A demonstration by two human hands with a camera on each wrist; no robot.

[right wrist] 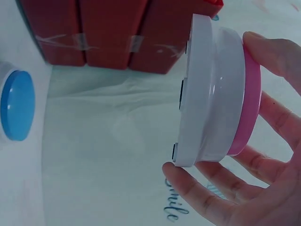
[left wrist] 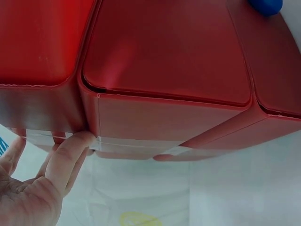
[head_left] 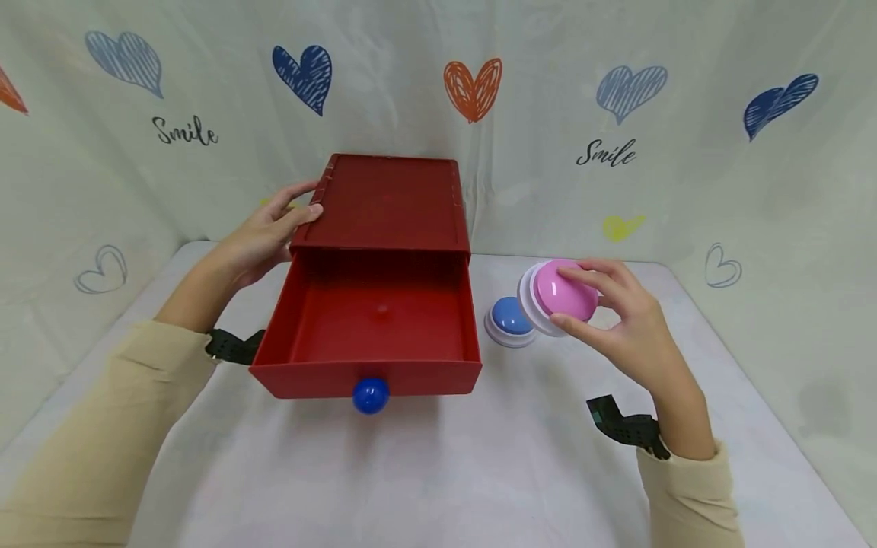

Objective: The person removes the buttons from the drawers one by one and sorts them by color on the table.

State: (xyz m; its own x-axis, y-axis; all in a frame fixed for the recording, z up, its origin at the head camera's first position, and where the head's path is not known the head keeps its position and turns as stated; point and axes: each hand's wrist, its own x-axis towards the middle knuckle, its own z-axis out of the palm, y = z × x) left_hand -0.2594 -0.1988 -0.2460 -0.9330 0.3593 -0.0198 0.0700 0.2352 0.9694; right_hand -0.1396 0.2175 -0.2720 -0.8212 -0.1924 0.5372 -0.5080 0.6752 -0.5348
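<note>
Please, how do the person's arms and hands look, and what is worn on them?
Both arms wear long beige sleeves: the left sleeve and the right sleeve. At each wrist sits a black strap mount, the left mount and the right mount. The left hand and right hand are bare, with no gloves; no rings or watch are visible.

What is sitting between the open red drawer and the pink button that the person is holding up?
A blue button sits on the white cloth, between the red drawer and the pink button held in the right hand. The head view shows it best.
</note>
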